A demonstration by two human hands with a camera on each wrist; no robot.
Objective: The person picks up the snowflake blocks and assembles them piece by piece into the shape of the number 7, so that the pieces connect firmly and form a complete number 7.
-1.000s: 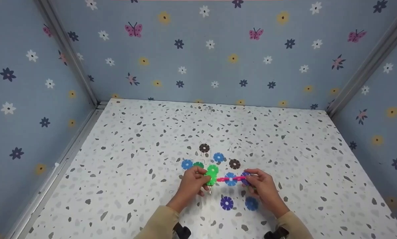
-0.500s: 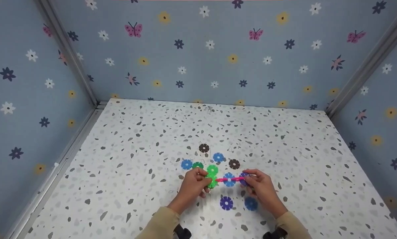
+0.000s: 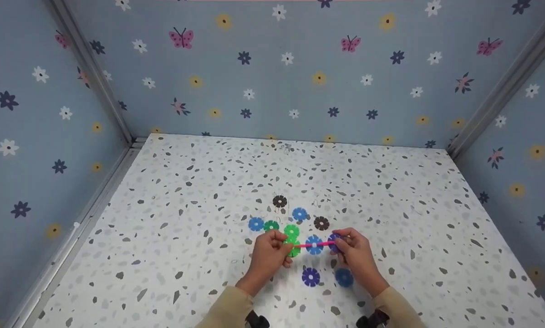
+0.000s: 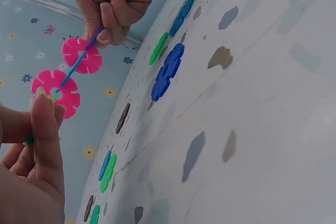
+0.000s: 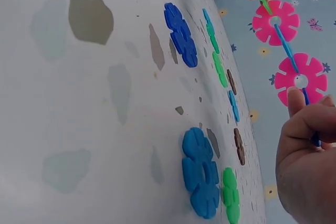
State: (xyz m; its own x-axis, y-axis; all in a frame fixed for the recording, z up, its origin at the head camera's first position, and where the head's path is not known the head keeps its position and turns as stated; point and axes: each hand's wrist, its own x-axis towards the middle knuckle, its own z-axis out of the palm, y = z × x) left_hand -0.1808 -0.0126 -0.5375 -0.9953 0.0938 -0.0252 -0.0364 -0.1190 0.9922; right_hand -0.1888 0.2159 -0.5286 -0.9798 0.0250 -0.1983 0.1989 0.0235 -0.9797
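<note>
Between the two hands, above the table, stretches a chain of joined notched flower discs. My left hand (image 3: 267, 255) pinches the light green disc (image 3: 294, 252) at one end. My right hand (image 3: 361, 253) grips the purple-blue disc (image 3: 333, 240) at the other end, partly covered by its fingers. A light blue disc (image 3: 314, 251) sits in the middle. Joined on either side of it are two pink discs, edge-on in the head view; the left wrist view shows the nearer pink disc (image 4: 68, 103) and the farther pink disc (image 4: 89, 62) face-on.
Loose discs lie around the hands: two brown discs, the farther brown disc (image 3: 279, 201) at the back, blue discs (image 3: 256, 224), a dark green disc (image 3: 271, 226), a light green disc (image 3: 291, 231) and a purple disc (image 3: 311, 277). Flower-patterned walls enclose the speckled table (image 3: 185, 182).
The chain has turned a little, so its pink discs now look like thinner lines in the head view. Both forearms have drawn slightly closer together. The head view has shifted slightly.
</note>
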